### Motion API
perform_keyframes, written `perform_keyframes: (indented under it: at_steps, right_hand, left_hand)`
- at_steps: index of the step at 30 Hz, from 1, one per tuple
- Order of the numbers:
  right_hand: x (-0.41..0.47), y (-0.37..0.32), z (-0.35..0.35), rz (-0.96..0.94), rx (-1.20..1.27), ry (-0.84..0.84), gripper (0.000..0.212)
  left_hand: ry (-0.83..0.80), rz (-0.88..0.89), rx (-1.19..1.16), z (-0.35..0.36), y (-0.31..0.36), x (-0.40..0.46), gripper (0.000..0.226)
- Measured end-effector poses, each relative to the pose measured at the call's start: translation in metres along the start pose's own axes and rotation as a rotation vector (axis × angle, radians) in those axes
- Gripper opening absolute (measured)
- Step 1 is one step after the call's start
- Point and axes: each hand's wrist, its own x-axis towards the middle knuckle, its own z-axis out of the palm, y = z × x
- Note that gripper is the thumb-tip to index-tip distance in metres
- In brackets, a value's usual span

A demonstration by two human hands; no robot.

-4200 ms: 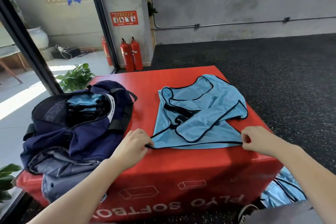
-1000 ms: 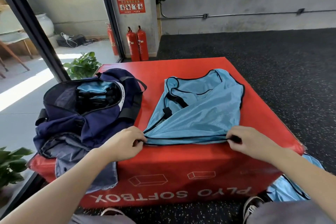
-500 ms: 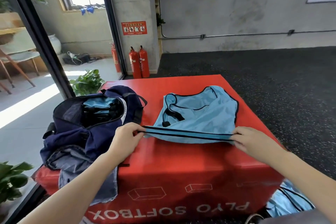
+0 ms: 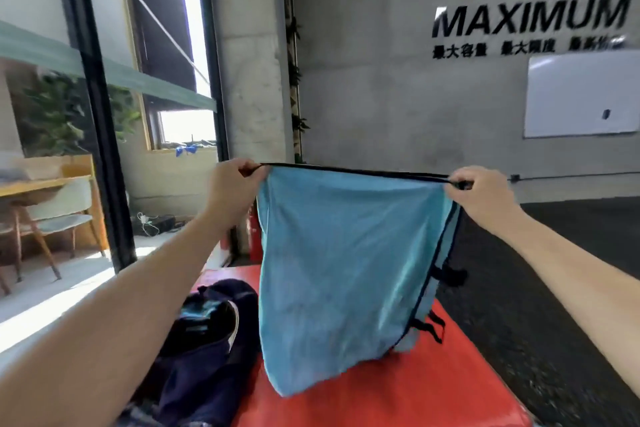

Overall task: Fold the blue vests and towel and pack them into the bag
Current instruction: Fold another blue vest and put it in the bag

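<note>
blue vest [image 4: 339, 274]: held up in the air in front of me, stretched by its black-trimmed edge between my two hands, the rest hanging down as one smooth sheet; its lowest tip hangs over the red top below, and i cannot tell whether it touches
black trim: runs taut along the top edge from hand to hand, and down the vest's right side, where small black loops stick out
left hand [image 4: 230, 185]: raised at the vest's left corner; my fingers [image 4: 254, 174] are pinching the trim there, curled in against the thumb
right hand [image 4: 483, 194]: raised at the right corner, level with the left; fingers pinching the other end of the trim, knuckles toward me
arms: both bare and reaching forward and up, well apart, the vest spanning the gap between them
bag [image 4: 204, 350]: dark navy, low on the left, lying on the red top just beside the hanging vest; its mouth gapes open and a bit of light blue cloth shows inside
table [image 4: 415, 392]: red padded box under the vest and the bag
floor [image 4: 519, 288]: dark speckled, to the right of the table
wall [image 4: 381, 80]: grey concrete behind, with the black word "maximum" and a whiteboard [image 4: 581, 97] below it
left side: black-framed glass, a wooden desk and chair and green plants beyond it
</note>
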Motion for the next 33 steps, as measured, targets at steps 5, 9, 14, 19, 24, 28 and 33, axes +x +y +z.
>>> perform_keyframes:
  at_steps: [5, 9, 14, 19, 24, 28, 33]
  right_hand:
    - [0.050, -0.046, -0.069, 0.036, 0.168, 0.077, 0.016]
    - [0.067, -0.064, -0.093, 0.128, 0.346, 0.045, 0.006]
    - [0.074, -0.065, -0.100, 0.202, 0.531, -0.156, 0.011]
    - [0.062, -0.071, -0.093, 0.223, 0.713, -0.242, 0.017]
    - [0.058, -0.060, -0.076, 0.225, 0.603, -0.254, 0.016]
    - [0.048, -0.047, -0.050, 0.187, 0.375, -0.253, 0.013]
    - [0.028, -0.017, 0.003, 0.214, 0.255, -0.260, 0.009]
  left_hand:
    - [0.115, 0.133, 0.061, -0.051, 0.066, 0.049, 0.038]
    - [0.082, 0.156, 0.018, -0.085, 0.095, 0.054, 0.034]
    - [0.021, 0.143, 0.029, -0.113, 0.099, 0.048, 0.033]
    - [-0.164, -0.022, -0.159, -0.125, 0.081, 0.044, 0.017]
    - [-0.293, -0.197, -0.339, -0.122, 0.047, 0.037, 0.027]
    - [-0.252, -0.171, -0.172, -0.095, 0.007, 0.028, 0.017]
    - [-0.277, -0.182, -0.057, -0.048, -0.048, 0.007, 0.018]
